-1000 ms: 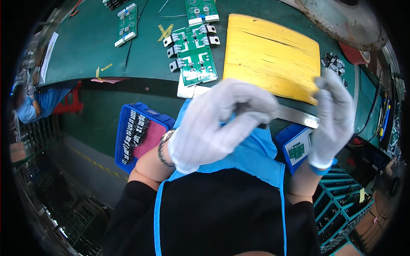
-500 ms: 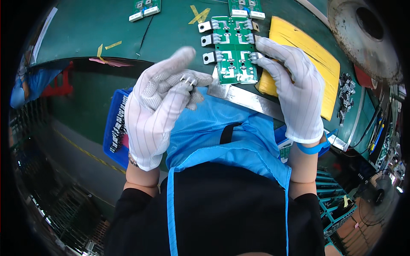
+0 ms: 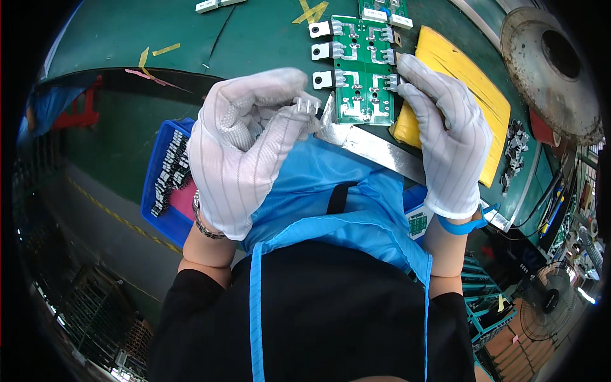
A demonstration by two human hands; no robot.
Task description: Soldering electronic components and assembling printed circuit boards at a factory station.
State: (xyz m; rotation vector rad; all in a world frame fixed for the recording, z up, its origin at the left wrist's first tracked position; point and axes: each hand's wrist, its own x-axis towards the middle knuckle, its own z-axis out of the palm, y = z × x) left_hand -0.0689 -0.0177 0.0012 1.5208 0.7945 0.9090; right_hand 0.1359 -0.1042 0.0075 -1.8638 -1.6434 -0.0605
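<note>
A green circuit board [image 3: 364, 67] lies on the bench in front of me, with black, metal-tabbed transistors [image 3: 324, 51] sticking out along its left side and others along its right. Gloved in white, my left hand [image 3: 232, 149] is closed, pinching a small transistor [image 3: 308, 104] between thumb and fingers; its leads point up, just off the board's lower left. My right hand [image 3: 453, 137], also gloved, has its thumb and fingertips closed on a transistor [image 3: 393, 82] at the board's right edge. The fingers partly cover that part.
Beside the board are a yellow pad [image 3: 468, 95] and a metal strip [image 3: 379, 153]. A blue bin [image 3: 151, 184] of small parts stands at left. Loose parts [image 3: 514, 149] lie at right near a round metal hood [image 3: 534, 76]. Another board [image 3: 388, 13] sits farther back.
My left hand has turned and come right toward the board, bringing the transistor's leads into clearer view. The right hand keeps its place at the board's right edge. The whole view has shifted slightly.
</note>
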